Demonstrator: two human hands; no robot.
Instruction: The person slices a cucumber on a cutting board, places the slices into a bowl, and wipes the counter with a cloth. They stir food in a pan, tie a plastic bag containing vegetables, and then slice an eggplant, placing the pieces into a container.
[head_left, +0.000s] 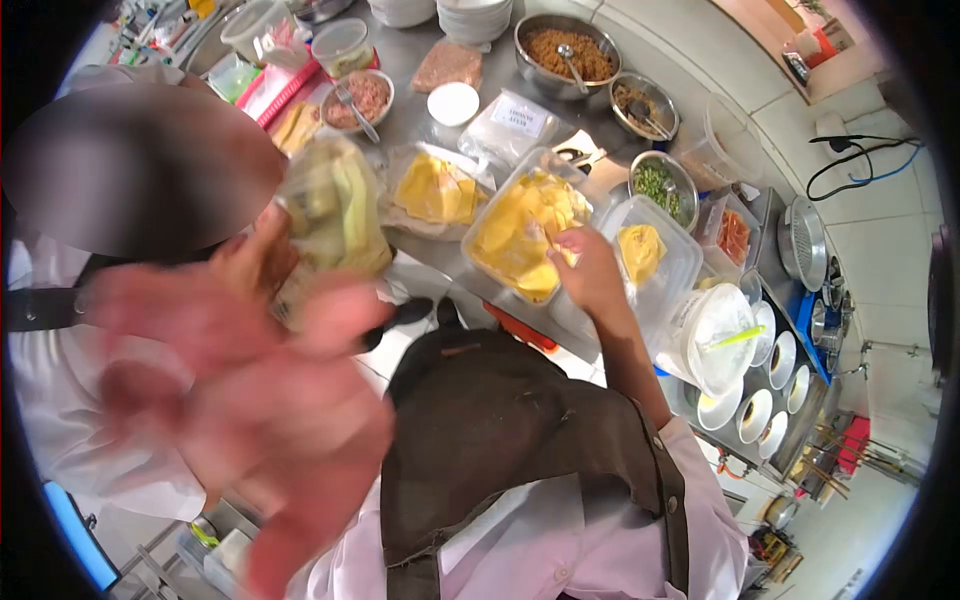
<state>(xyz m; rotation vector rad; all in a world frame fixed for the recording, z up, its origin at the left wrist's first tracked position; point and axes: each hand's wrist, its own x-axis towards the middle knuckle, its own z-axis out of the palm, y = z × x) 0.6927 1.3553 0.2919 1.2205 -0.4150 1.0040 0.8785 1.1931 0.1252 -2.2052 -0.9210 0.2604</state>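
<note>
My right hand point(588, 268) reaches over a clear plastic tub point(478, 247) that holds yellow, sheet-like pieces point(520, 235). Its fingers are closed on what looks like a thin stick point(547, 236), whose tip points into the tub. Left of the tub, more yellow sheets point(437, 190) lie in an opened plastic wrapping. To the right, a clear lidded-looking container point(672, 262) bears a yellow lump point(640, 252). My left hand does not show; a large blurred pink, raw-meat-like mass point(290, 410) covers much of the lower left.
At left stands a co-worker, whose hand point(262, 250) is at a plastic bag point(335, 205) of pale green contents. Bowls of brown filling point(572, 55), minced meat point(360, 98) and chopped greens point(660, 188) line the counter. A white bucket point(708, 335) and several white bowls point(755, 415) stand right.
</note>
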